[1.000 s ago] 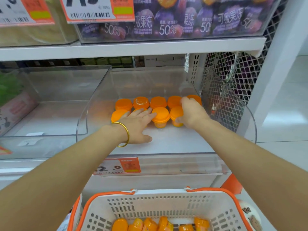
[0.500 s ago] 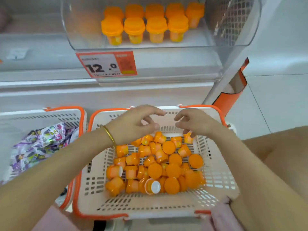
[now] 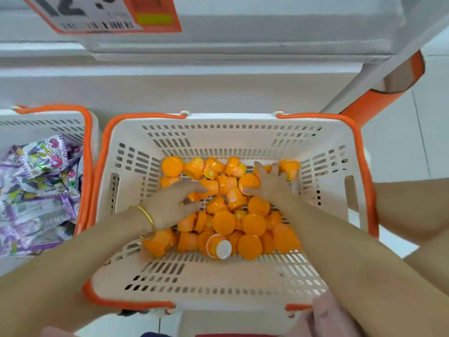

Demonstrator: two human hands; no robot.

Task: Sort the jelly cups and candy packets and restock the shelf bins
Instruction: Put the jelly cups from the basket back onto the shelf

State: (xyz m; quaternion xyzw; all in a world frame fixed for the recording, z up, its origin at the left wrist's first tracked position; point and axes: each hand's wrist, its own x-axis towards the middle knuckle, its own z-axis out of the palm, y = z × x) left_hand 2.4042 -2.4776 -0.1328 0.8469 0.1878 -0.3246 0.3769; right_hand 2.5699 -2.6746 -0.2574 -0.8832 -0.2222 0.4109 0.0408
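Left basket (image 3: 88, 152): candy packets (image 3: 38, 190), well to the left of the left fingers. Not in play.

Centre basket (image 3: 218, 276): jelly cups (image 3: 243, 224) heaped on its floor, directly beneath both hands.

Left hand (image 3: 170, 205): fingers curved, tips aimed right and away over the heap's left-middle, thumb below them. One cup lies between thumb and fingertips. Pinched or merely touched: cannot tell.

Heap orientation: mixed. Each cup's axis runs lid to base. Several just nearer than the fingers stand lid-up. Others lie tipped, axes crosswise. One cup (image 3: 218, 246) lies on its side, white base pointing toward the person, on the near side of both hands.

Right hand (image 3: 272, 186): fingers spread wide, laid flat over the far-right cups, thumb beside a lid to its left. Nothing visibly enclosed.

Judgement: step in hand is gathering cups for the shelf bin. Lid-up cups between the two hands look easiest. Each hand is nearest its own side. Tipped cups need turning upright.
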